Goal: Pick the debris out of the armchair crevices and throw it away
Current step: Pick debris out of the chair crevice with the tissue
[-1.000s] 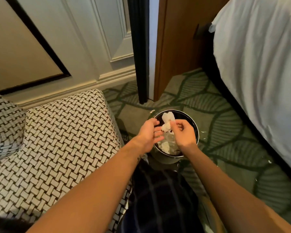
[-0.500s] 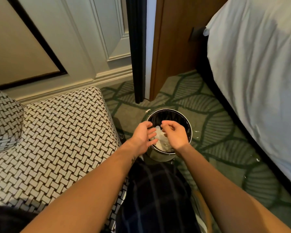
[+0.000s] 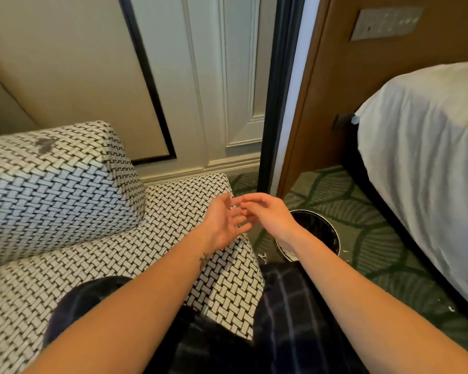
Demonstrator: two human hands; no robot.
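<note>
I read left grip and right grip spread, empty, over the armchair seat. Its crevice lies left, nearer the left grip, debris unseen; bin right

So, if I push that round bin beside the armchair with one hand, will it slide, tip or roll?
Probably it slides, not tips: the bin stands upright with a wide round mouth. The carpet under it may drag, so push low. If it fell, the round wall would likely roll.
</note>
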